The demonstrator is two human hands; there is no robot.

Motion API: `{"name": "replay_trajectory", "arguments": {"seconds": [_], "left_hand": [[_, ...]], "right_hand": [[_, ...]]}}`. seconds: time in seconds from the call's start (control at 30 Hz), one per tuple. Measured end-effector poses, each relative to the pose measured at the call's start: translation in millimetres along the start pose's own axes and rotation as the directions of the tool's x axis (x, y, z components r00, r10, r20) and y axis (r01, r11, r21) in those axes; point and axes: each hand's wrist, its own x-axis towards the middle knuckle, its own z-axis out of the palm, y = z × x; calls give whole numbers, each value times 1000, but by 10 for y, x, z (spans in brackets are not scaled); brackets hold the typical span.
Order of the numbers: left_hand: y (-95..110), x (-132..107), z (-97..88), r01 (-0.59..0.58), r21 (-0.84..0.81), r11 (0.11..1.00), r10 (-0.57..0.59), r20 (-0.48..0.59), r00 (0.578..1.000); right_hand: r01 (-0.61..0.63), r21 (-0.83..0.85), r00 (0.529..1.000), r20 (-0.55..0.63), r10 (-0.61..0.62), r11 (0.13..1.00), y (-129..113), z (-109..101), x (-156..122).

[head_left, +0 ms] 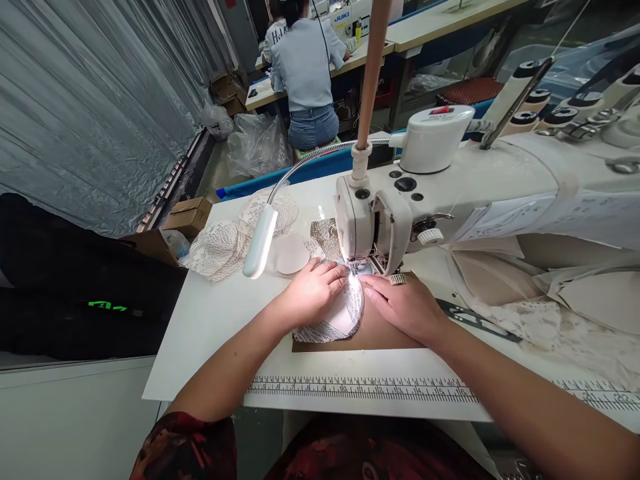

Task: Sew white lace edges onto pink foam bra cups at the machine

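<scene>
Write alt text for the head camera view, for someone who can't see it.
Left hand resting on a lace piece at a white sewing machine, right hand beside it on a brown sheet. Beyond, a co-worker sits facing away.

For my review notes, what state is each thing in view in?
Left hand: open, pressing on lace piece
Right hand: open, resting on brown sheet
Lace piece: partly covered by left hand
Brown sheet: flat on the table
Sewing machine: needle area lit; running or stopped, cannot tell
Lamp head: tilted
Curtain: hanging in folds
</scene>
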Motion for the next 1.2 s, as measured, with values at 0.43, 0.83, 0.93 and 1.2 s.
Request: {"name": "replay_trajectory", "arguments": {"seconds": [0.43, 0.83, 0.93, 1.2], "left_hand": [[111, -71, 172, -22, -169, 985, 2, -117, 993], [50, -60, 210, -33, -232, 972, 3, -129, 992], [32, -54, 226, -21, -232, 973, -10, -129, 992], [8, -52, 189, -9, -221, 975, -26, -152, 988]], "right_hand": [[42, 29, 997, -64, -40, 999, 33, 2, -31], [127, -132, 991, 50, -121, 983, -19, 9, -52], [114, -166, 993, 39, -109, 979, -40, 19, -49], [195, -93, 981, 38, -192, 976, -38, 23, -65]]}}
